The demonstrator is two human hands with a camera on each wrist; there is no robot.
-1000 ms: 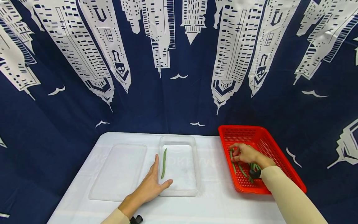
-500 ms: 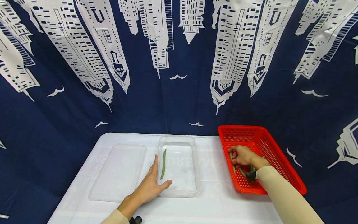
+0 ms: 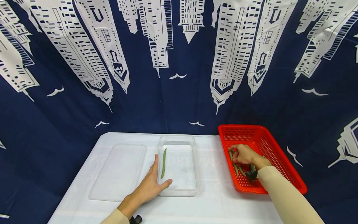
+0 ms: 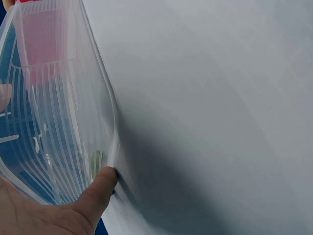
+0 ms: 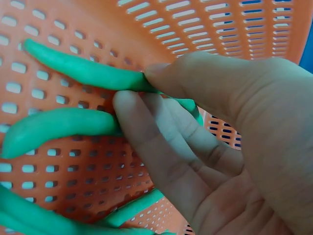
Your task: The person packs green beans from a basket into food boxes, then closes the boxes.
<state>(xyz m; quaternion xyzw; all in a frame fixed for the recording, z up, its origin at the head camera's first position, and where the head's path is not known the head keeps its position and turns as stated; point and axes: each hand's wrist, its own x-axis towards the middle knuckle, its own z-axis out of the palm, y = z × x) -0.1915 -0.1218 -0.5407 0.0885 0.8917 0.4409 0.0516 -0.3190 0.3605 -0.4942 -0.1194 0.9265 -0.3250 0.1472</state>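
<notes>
My left hand [image 3: 152, 183] lies against the left side of a clear plastic container [image 3: 180, 168], fingers straight and thumb spread along its near edge. The left wrist view has a digit of this hand touching the container's rim [image 4: 115, 127]. One green bean [image 3: 163, 164] lies lengthwise along the container's left side. Over at the right, my right hand [image 3: 243, 154] reaches into a red perforated basket [image 3: 240, 130]. Thumb and forefinger pinch the end of a green bean [image 5: 88, 71] in the right wrist view. Several other beans, such as a curved bean [image 5: 58, 125], lie below it.
A flat translucent lid [image 3: 120, 171] lies left of the container on the white-covered table [image 3: 211, 177]. Behind the table hangs a dark blue cloth [image 3: 145, 105] printed with white buildings. The basket's raised walls surround the right hand.
Within the basket, my right hand has shifted slightly left, and its fingers work at the beans near the left wall. The left hand and the bean in the container stay in place.
</notes>
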